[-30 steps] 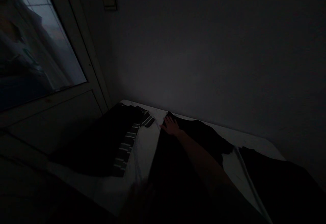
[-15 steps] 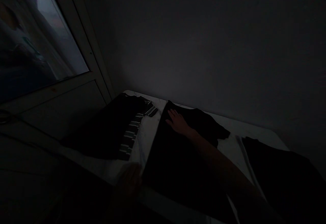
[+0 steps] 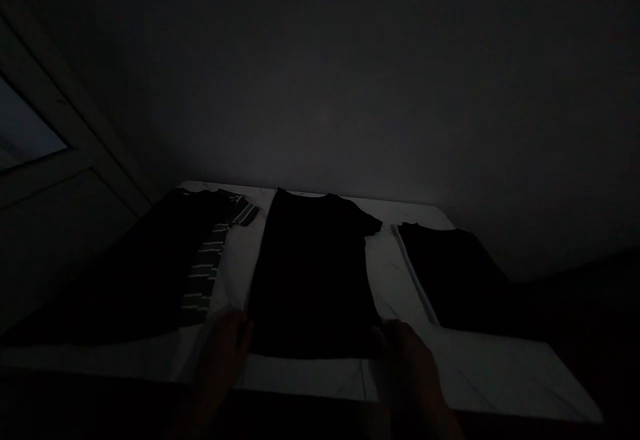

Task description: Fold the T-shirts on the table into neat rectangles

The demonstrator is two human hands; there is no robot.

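We count three dark garments in total: one T-shirt (image 3: 310, 273), one garment with pale-striped trim (image 3: 125, 280), and one garment with a pale edge strip (image 3: 450, 273). We count one white table (image 3: 310, 373) beneath them. We count two hands: one left hand (image 3: 220, 353) and one right hand (image 3: 407, 367). We count one window pane (image 3: 25, 120).

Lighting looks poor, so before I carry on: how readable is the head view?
Head view: badly underexposed; the middle black shirt shows no folds, the left hand and right hand are dim shapes, and the white table top stands out.
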